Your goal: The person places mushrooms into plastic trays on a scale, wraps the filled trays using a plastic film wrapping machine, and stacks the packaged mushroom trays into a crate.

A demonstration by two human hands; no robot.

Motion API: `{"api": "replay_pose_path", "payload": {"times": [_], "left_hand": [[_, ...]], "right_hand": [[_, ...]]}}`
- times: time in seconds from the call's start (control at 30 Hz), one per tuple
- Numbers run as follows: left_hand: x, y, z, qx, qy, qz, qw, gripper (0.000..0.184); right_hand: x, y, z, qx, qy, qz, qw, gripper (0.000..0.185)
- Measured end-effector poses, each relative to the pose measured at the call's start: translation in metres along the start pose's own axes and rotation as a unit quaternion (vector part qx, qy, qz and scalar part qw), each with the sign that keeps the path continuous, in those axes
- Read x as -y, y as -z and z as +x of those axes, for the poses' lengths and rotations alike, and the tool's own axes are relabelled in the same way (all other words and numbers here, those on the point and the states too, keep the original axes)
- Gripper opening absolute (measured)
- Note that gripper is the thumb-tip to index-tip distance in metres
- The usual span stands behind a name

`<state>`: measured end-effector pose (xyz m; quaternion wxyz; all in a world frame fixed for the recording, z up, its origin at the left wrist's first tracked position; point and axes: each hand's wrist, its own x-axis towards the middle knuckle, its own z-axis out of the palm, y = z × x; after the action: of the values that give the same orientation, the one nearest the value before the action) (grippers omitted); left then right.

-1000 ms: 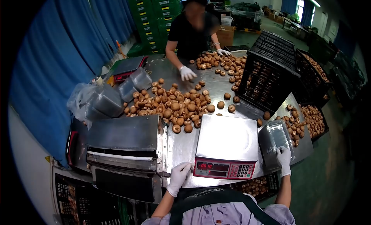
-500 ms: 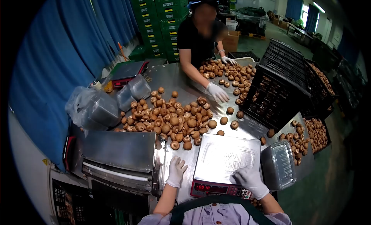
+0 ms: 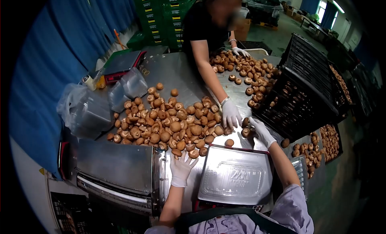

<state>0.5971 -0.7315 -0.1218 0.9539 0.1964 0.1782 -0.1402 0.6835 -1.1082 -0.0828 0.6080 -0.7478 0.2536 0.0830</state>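
Note:
My left hand [image 3: 182, 169], in a white glove, rests open with fingers spread at the near edge of the large mushroom pile [image 3: 175, 123]. My right hand [image 3: 261, 133], also gloved, reaches past the scale beside a few loose mushrooms [image 3: 246, 132]; its fingers are curved at them, and whether it grips one is unclear. Between my arms sits the scale [image 3: 213, 204], mostly covered by a clear plastic tray [image 3: 237, 177]. A co-worker's gloved hand [image 3: 231, 114] touches mushrooms just left of my right hand.
A black crate [image 3: 301, 89] of mushrooms leans at the right, near a second mushroom pile [image 3: 251, 71]. Clear containers [image 3: 90, 113] and another scale [image 3: 120, 65] lie at the left, beyond a metal machine [image 3: 114, 165]. The co-worker [image 3: 205, 45] leans over the table.
My right hand has gone from the tray stack over the scale to the loose mushrooms. My left hand has moved forward to the pile. The co-worker's hand has come nearer.

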Motion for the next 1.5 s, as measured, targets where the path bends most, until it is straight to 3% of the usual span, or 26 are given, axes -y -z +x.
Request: {"api": "replay_pose_path", "payload": {"times": [0.07, 0.13, 0.2, 0.33, 0.4, 0.43, 0.53, 0.57, 0.6, 0.67, 0.73, 0.87, 0.93, 1.27, 1.5], "left_hand": [[-0.001, 0.001, 0.007, 0.010, 0.017, -0.028, 0.999, 0.074], [-0.003, 0.001, 0.013, 0.018, 0.037, -0.055, 0.998, 0.075], [-0.004, -0.005, 0.020, 0.051, 0.057, -0.051, 0.996, 0.080], [0.000, -0.006, 0.033, 0.145, 0.077, -0.068, 0.984, 0.092], [0.000, -0.001, 0.038, 0.138, 0.094, -0.089, 0.982, 0.093], [-0.002, -0.002, 0.038, 0.141, 0.093, -0.072, 0.983, 0.093], [-0.003, -0.003, 0.039, 0.147, 0.091, -0.053, 0.983, 0.093], [-0.003, -0.003, 0.039, 0.152, 0.091, -0.052, 0.983, 0.094], [-0.004, -0.003, 0.039, 0.152, 0.090, -0.051, 0.983, 0.094], [-0.005, -0.005, 0.038, 0.152, 0.091, -0.044, 0.983, 0.092], [-0.006, -0.015, 0.035, 0.152, 0.085, -0.027, 0.984, 0.090], [-0.003, -0.036, 0.034, 0.118, 0.043, -0.036, 0.991, 0.083], [0.000, -0.041, 0.037, 0.114, 0.042, -0.041, 0.992, 0.081], [-0.006, -0.051, 0.024, 0.055, 0.053, -0.025, 0.997, 0.070], [-0.022, -0.064, 0.020, 0.036, 0.067, -0.012, 0.997, 0.071]], "right_hand": [[-0.002, -0.006, 0.023, 0.064, -0.007, -0.001, 0.998, 0.060], [0.003, -0.013, 0.030, 0.098, -0.097, 0.099, 0.985, 0.067], [0.012, -0.030, 0.028, 0.086, -0.080, 0.057, 0.991, 0.073], [0.004, -0.051, 0.043, 0.149, -0.042, -0.017, 0.988, 0.066], [-0.001, -0.063, 0.048, 0.235, -0.044, 0.107, 0.965, 0.063], [0.000, -0.073, 0.047, 0.206, -0.093, 0.112, 0.968, 0.063], [0.015, -0.101, 0.040, 0.305, 0.041, 0.051, 0.950, 0.065], [0.031, -0.104, 0.032, 0.349, -0.001, 0.075, 0.934, 0.065], [0.066, -0.113, 0.000, 0.296, -0.100, 0.063, 0.948, 0.066], [0.041, -0.141, 0.013, 0.407, 0.038, 0.144, 0.901, 0.068], [0.039, -0.157, 0.019, 0.435, 0.026, 0.121, 0.892, 0.075], [0.059, -0.175, 0.001, 0.463, 0.089, -0.052, 0.880, 0.091], [0.067, -0.178, -0.008, 0.431, 0.128, -0.165, 0.878, 0.092], [0.066, -0.185, -0.029, 0.359, 0.337, -0.189, 0.849, 0.084], [0.086, -0.187, -0.041, 0.347, 0.359, -0.170, 0.850, 0.082]]}}
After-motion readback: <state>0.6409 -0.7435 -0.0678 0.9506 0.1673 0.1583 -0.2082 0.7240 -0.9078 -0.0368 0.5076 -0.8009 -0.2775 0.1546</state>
